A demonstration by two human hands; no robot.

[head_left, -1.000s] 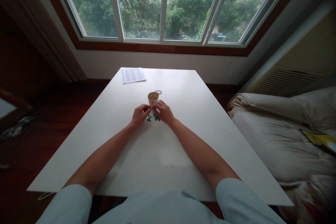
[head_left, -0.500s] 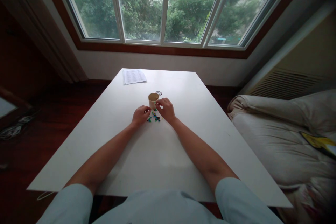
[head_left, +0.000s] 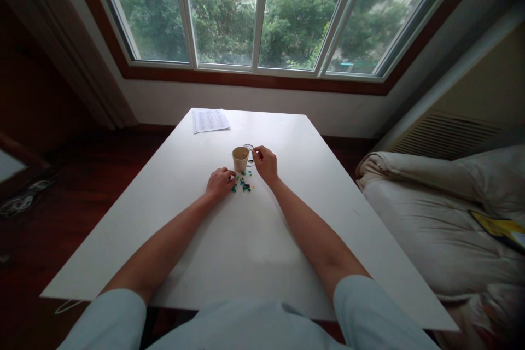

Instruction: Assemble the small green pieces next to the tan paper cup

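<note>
A beige paper cup (head_left: 240,161) stands upright on the white table, its inside partly visible. Small green, blue, yellow and dark pieces (head_left: 245,186), perhaps beads, are scattered just in front of it. My left hand (head_left: 221,182) rests at the left edge of these pieces, fingers curled together; whatever they hold is too small to make out. To the right of the cup, my right hand (head_left: 265,163) is closed in a pinch, apart from the cup. Its fingertips are beside a thin dark loop (head_left: 249,146) that lies partly behind the cup; what they pinch is hidden.
Printed sheets of paper (head_left: 210,120) lie at the far left corner of the white table (head_left: 246,251). A cushioned pale sofa (head_left: 410,213) stands along the right side. Behind the table is a window (head_left: 254,16); cables (head_left: 24,199) lie on the floor at left.
My right hand has moved right, away from the cup's rim, uncovering more of the dark loop. My left hand has stayed near the pieces, lowering slightly, its fingers drawn closer together.
</note>
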